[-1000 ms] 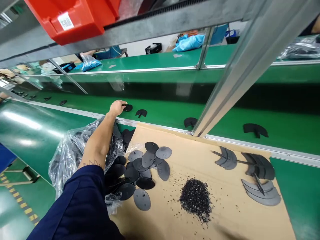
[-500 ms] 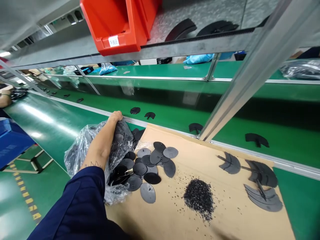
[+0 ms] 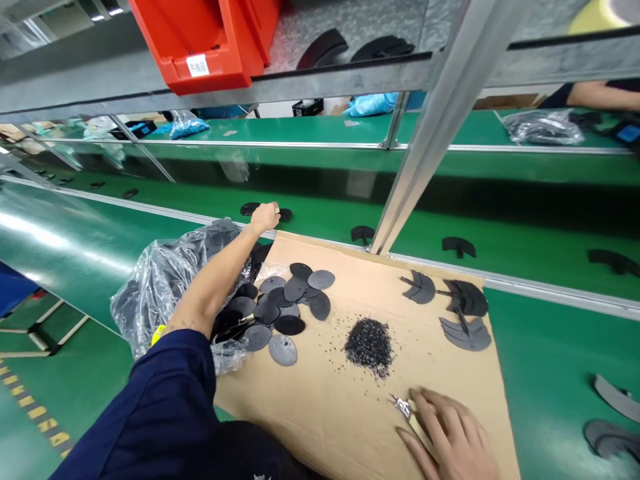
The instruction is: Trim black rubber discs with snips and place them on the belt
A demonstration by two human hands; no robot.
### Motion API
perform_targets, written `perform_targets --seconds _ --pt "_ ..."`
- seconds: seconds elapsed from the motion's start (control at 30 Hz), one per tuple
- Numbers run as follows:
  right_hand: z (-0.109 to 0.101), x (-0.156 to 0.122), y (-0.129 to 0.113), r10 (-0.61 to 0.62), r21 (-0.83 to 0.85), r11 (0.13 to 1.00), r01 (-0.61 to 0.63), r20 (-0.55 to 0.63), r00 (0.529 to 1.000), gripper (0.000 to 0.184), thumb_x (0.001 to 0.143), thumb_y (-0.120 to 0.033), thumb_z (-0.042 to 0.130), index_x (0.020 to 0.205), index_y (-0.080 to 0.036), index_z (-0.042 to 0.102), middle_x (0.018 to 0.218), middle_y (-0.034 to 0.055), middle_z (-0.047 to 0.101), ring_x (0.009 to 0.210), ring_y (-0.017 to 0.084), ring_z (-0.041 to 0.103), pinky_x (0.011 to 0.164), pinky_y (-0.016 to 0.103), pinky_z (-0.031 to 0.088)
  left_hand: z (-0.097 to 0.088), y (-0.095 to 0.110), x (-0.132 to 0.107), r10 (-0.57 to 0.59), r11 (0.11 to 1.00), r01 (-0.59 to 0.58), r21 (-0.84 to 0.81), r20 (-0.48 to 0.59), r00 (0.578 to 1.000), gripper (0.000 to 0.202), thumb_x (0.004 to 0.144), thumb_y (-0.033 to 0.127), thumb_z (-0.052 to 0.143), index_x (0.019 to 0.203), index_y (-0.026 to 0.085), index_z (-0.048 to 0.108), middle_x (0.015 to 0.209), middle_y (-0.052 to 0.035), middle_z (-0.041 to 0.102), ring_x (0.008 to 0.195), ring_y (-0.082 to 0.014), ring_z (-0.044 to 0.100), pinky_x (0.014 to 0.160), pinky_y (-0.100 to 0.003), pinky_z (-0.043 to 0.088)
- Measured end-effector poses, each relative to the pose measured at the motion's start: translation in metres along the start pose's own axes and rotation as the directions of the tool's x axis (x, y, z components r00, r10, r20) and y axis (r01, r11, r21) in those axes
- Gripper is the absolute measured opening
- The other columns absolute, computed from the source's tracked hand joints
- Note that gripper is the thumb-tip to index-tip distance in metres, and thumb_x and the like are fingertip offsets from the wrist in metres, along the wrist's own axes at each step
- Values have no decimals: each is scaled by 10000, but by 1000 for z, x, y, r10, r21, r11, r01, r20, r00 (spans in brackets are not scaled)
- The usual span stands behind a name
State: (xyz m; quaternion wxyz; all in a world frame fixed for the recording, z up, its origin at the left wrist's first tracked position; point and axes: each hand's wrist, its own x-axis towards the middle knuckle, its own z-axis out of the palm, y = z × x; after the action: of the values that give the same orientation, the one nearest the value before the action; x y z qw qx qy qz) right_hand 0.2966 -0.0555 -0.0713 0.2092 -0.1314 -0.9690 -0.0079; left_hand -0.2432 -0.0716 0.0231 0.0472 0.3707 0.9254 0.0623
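My left hand [image 3: 266,217] stretches over the green belt, its fingers closed at a small curved black plastic part [image 3: 285,215] that partly shows beside them. An oval black piece [image 3: 249,209] lies just left of that hand. At the lower right, my right hand [image 3: 450,433] has its fingers around side cutters [image 3: 403,405] with pale yellow handles, jaws over the cardboard [image 3: 320,393]. Between the hands lie a heap of tiny black clippings [image 3: 370,347] and several oval black discs [image 3: 283,350]. Fan-shaped black parts with stems [image 3: 465,333] rest on the cardboard's right side.
A clear plastic bag [image 3: 155,287] of black pieces lies under my left forearm. An aluminium post [image 3: 425,133] rises behind the cardboard. Overhead, a red bin [image 3: 210,73] sits on a metal shelf. Curved parts [image 3: 459,247] are spaced along the belt [image 3: 320,230].
My left hand has moved from the plastic bag's edge out over the belt to the curved part. My right hand has come into view with the side cutters. The view has shifted right.
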Motion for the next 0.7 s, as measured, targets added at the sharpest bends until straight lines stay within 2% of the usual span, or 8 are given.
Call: perform_targets --seconds 0.1,0.17,0.23,0.27,0.37,0.47,0.57,0.7 --pt "-11 15 -8 2 59 998 -2 -5 1000 499 1037 -469 488 1387 -120 558 1235 213 639 1149 357 606 914 479 534 -21 13 -44 186 980 -185 -69 7 983 173 934 204 552 1055 126 647 982 -111 720 959 -248 685 855 -314 500" --pt "-15 34 -12 21 116 993 -17 -35 999 507 1045 -433 478 1447 -124 507 1305 224 601 1215 355 583 945 476 541 -25 30 -88 394 911 -382 -158 50 918 142 939 269 572 1006 164 641 923 -39 711 862 -185 669 793 -257 490" --pt "-19 55 -14 6 170 986 0 -35 999 493 1052 -400 467 1462 -128 488 1353 227 572 1248 346 573 964 470 552 -18 51 -136 723 667 -665 -336 79 686 170 974 297 526 986 161 626 864 -32 685 781 -164 635 739 -248 472" --pt "-21 62 -15 -21 187 982 22 -8 1000 469 1054 -386 462 1449 -137 501 1364 221 569 1246 341 578 964 468 559 -12 60 -158 804 570 -730 -376 71 591 175 988 297 506 979 163 619 843 -31 668 756 -158 616 719 -246 457" --pt "-26 65 -14 -91 209 976 65 118 989 347 1056 -326 442 1326 -172 596 1353 189 593 1200 320 615 935 460 588 8 76 -211 890 436 -806 -401 59 452 186 1012 281 468 923 168 585 873 -51 643 761 -162 589 696 -260 427" --pt "-28 38 -15 -83 194 980 45 197 977 310 1056 -282 429 1270 -182 628 1331 179 615 1162 308 642 905 451 607 22 71 -235 899 417 -797 -438 68 433 215 1030 284 447 872 177 546 835 -40 614 744 -162 569 674 -269 404" --pt "-29 9 -21 -61 156 987 31 189 980 318 1061 -286 423 1278 -166 623 1332 193 616 1195 330 631 923 477 603 27 59 -242 880 439 -761 -478 58 471 226 1035 281 445 849 181 527 796 -23 586 703 -149 539 660 -268 391" --pt "-45 10 -21 -48 176 984 25 129 991 340 1070 -331 426 1324 -177 591 1334 192 616 1207 316 633 943 454 599 25 62 -246 865 442 -732 -518 29 502 221 1027 274 469 836 180 527 784 -18 571 688 -141 521 653 -264 385"
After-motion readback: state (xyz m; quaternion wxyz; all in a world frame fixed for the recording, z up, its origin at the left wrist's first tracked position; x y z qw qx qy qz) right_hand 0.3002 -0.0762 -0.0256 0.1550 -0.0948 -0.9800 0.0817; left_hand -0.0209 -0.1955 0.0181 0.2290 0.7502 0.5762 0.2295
